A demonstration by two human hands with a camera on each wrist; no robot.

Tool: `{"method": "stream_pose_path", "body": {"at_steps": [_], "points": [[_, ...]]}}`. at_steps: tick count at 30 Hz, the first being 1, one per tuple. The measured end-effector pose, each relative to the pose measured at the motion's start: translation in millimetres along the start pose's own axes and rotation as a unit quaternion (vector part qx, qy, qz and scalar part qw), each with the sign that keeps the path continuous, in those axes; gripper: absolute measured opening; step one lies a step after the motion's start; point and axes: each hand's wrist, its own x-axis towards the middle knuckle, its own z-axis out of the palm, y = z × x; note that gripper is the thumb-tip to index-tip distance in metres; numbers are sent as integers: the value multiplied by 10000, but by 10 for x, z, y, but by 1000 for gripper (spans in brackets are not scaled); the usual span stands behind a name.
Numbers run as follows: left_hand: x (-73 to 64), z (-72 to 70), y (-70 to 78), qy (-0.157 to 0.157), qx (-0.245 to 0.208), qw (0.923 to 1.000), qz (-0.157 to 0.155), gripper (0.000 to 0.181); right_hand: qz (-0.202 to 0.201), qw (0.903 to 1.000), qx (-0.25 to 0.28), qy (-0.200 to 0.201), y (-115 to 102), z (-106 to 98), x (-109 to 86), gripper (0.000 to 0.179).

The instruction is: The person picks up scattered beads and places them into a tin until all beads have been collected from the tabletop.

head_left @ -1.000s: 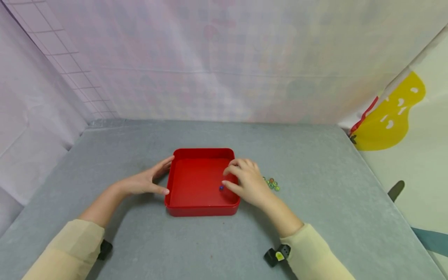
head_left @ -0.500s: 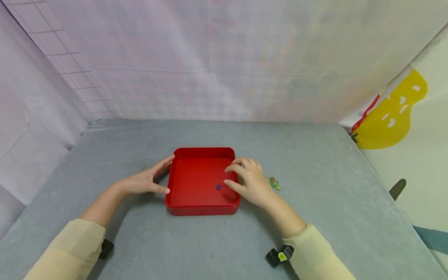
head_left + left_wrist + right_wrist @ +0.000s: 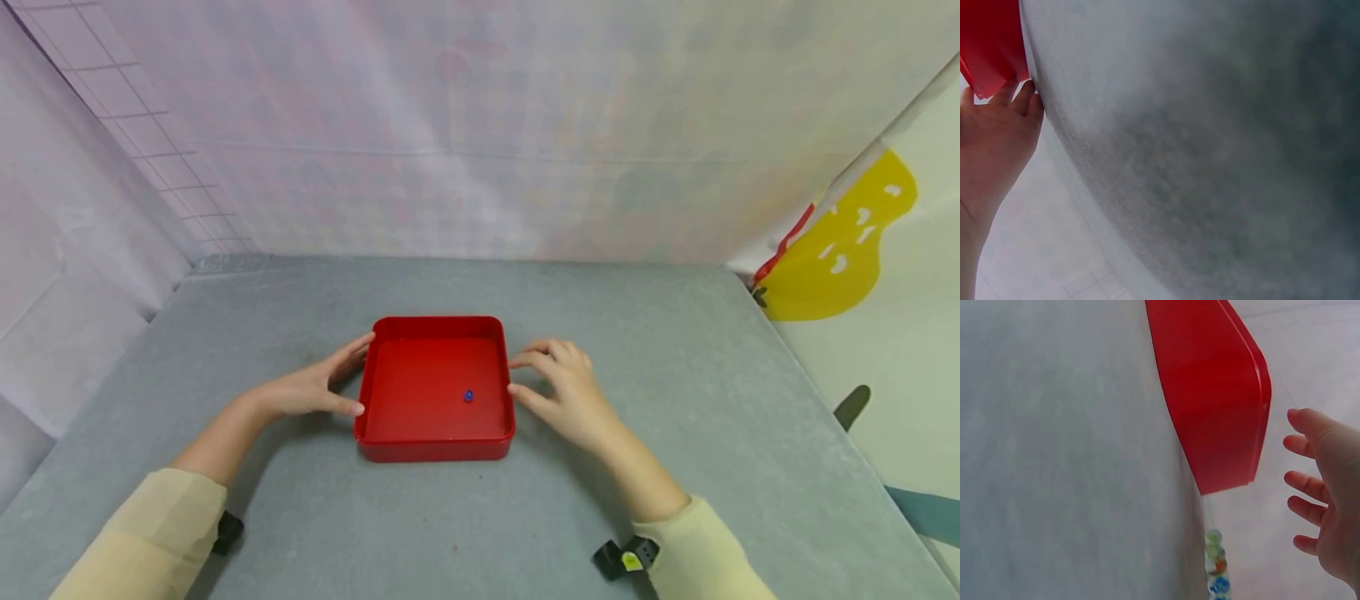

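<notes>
A square red tray (image 3: 427, 392) sits on the grey cloth, with a small blue marble (image 3: 468, 396) on its floor, right of the middle. My left hand (image 3: 311, 390) rests against the tray's left wall, thumb and fingers spread along it; the left wrist view has its fingertips at the red wall (image 3: 997, 50). Beside the tray's right wall, my right hand (image 3: 566, 392) is raised with parted, slightly bent fingers holding nothing. In the right wrist view, several glass marbles (image 3: 1215, 553) lie on the cloth past the tray's corner; my right hand hides them in the head view.
The table's grey cloth (image 3: 420, 525) spreads around the tray. A pale printed curtain (image 3: 465, 150) hangs behind it, and a white sheet with a yellow pear shape (image 3: 832, 258) borders the right side.
My right hand has moved right, from over the tray to outside its right wall. The blue marble has left its fingers and shifted slightly left. My left hand stays put.
</notes>
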Motion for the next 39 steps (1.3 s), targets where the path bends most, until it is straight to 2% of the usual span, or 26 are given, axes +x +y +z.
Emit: {"method": "stream_pose_path", "body": {"at_steps": [8,23,39], "points": [[3,-12,14,-26,12,9999,-101,99,-36,9995,163,263,131,-127,-95,28],[1,-49,55,-202,-262,9985,-433,102,423,9986,148,274,353,-319,-280,25],[-14,-24,63,-62,-350,9987,-358,100,583,9977,31,356,539,-460,-459,25]]}}
